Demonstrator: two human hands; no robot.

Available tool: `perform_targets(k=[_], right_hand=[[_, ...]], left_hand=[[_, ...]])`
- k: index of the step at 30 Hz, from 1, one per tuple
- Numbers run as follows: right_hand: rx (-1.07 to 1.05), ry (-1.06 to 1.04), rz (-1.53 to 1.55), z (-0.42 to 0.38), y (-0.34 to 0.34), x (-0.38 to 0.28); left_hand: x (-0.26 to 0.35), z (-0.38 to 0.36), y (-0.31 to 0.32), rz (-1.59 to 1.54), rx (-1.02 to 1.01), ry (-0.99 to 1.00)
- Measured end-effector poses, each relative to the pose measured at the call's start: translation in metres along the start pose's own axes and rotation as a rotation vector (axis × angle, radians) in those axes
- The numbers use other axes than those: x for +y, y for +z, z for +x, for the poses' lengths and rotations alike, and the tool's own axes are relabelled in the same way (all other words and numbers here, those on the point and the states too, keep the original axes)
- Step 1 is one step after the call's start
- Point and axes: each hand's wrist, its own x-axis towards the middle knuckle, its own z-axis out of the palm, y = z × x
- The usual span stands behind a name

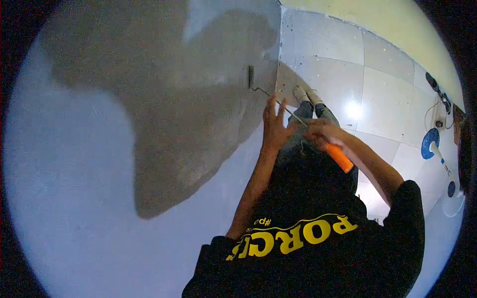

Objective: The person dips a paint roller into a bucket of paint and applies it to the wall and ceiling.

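Observation:
A paint roller with an orange handle (340, 158) runs diagonally in front of my body. My right hand (324, 133) is wrapped around the upper part of the handle. From there the thin metal rod (298, 119) reaches up and left to a dark, narrow roller head (251, 77), which overlaps the wall (74, 159) in this view. Beside the rod is my left hand (276, 126), its fingers raised and spread, with the thumb apart from them. A broad shadow falls across the wall around the roller head.
Light tiles cover the floor (387, 94), with dark specks and a bright reflection. My feet (304, 95) stand near the wall's base. At right are a blue disc on a white stem (430, 144), a black object (433, 83) and a thin cable.

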Motion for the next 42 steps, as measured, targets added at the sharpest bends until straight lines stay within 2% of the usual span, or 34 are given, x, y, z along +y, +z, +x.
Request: perform_targets(k=[2, 3, 4, 5, 6, 7, 10, 12, 13, 15, 19, 21, 25, 26, 28, 30, 31, 33, 34, 35, 37, 38, 39, 42], right_hand=[[-0.028, 0.08, 0.396, -0.022, 0.006, -0.003], [-0.017, 0.063, 0.379, -0.028, -0.008, -0.036], [0.015, 0.036, 0.233, -0.033, -0.028, -0.053], [0.03, 0.057, 0.158, -0.043, -0.029, -0.053], [0.107, 0.031, 0.124, -0.028, -0.016, -0.034], [0.132, 0.036, 0.123, -0.006, -0.033, -0.022], [0.059, -0.012, 0.138, 0.033, -0.074, 0.007], [-0.077, -0.038, 0.432, 0.043, -0.078, 0.012], [-0.075, -0.034, 0.432, 0.042, -0.073, 0.005], [0.178, 0.043, 0.085, 0.034, -0.065, -0.013], [0.226, 0.07, 0.187, -0.008, -0.047, -0.044], [0.262, 0.195, 0.28, -0.019, -0.053, -0.052], [0.206, 0.074, 0.238, -0.007, -0.098, -0.049], [0.193, 0.075, 0.244, -0.003, -0.108, -0.051], [0.305, 0.193, 0.084, 0.013, -0.114, -0.066], [0.284, 0.206, 0.066, 0.033, -0.128, -0.074], [0.267, 0.22, 0.024, 0.038, -0.132, -0.08], [0.228, 0.213, 0.06, 0.036, -0.137, -0.092], [0.184, 0.196, 0.086, 0.03, -0.137, -0.098], [0.188, 0.204, 0.1, 0.019, -0.141, -0.107], [0.175, 0.262, -0.168, -0.012, -0.135, -0.13], [0.171, 0.266, -0.162, -0.027, -0.128, -0.142], [0.154, 0.238, -0.145, -0.042, -0.118, -0.153], [0.139, 0.209, -0.131, -0.058, -0.088, -0.184]], left_hand=[[0.017, 0.007, 0.003, 0.205, 0.063, 0.188], [0.032, 0.04, 0.001, 0.197, 0.079, 0.208], [0.037, 0.064, 0.022, 0.185, 0.13, 0.26], [0.044, 0.06, 0.031, 0.187, 0.109, 0.268], [0.026, 0.04, 0.03, 0.183, 0.06, 0.247], [0.013, 0.048, 0.043, 0.212, 0.029, 0.212], [-0.014, 0.059, 0.071, 0.24, -0.065, 0.168], [-0.024, 0.071, 0.071, 0.318, -0.172, 0.222], [-0.032, 0.075, 0.074, 0.315, -0.173, 0.22], [-0.048, 0.081, 0.082, 0.308, -0.178, 0.338], [-0.056, 0.092, 0.09, 0.352, -0.201, 0.278], [-0.056, 0.103, 0.097, 0.431, -0.21, 0.313], [-0.049, 0.129, 0.109, 0.506, -0.307, 0.27], [-0.047, 0.135, 0.113, 0.51, -0.327, 0.21], [-0.048, 0.158, 0.119, 0.522, -0.346, 0.161], [-0.048, 0.174, 0.119, 0.516, -0.496, -0.026], [-0.036, 0.183, 0.112, 0.518, -0.509, -0.028], [-0.017, 0.199, 0.103, 0.396, -0.457, -0.257], [-0.018, 0.193, 0.101, 0.333, -0.336, -0.207], [-0.019, 0.192, 0.102, 0.331, -0.352, -0.208], [0.013, 0.19, 0.075, 0.324, -0.31, -0.168], [0.028, 0.187, 0.062, 0.299, -0.266, -0.14], [0.041, 0.185, 0.052, 0.3, -0.269, -0.147], [0.058, 0.175, 0.029, 0.265, -0.106, -0.231]])
